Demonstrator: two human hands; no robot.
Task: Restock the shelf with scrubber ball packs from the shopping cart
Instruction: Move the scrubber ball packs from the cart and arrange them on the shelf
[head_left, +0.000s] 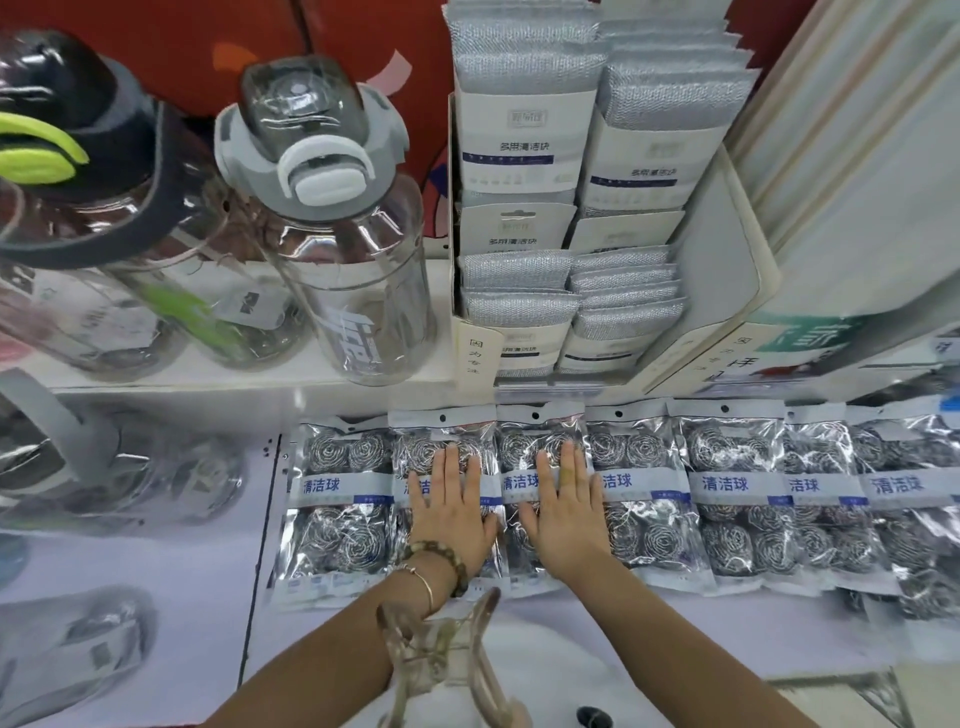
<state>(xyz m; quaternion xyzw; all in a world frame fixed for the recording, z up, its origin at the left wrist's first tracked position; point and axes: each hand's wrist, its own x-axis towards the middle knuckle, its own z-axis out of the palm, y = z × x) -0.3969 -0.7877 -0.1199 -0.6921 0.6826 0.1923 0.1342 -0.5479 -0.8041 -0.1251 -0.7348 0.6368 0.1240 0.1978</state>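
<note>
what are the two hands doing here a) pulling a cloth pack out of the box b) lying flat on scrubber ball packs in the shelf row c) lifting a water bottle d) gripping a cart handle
B: the left hand and right hand lie flat, fingers straight, on two neighbouring scrubber ball packs in the row.

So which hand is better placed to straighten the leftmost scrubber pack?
Left, probably. The left hand lies flat on the second pack, right beside the leftmost pack; the right hand rests one pack further along and would have to cross over.
</note>
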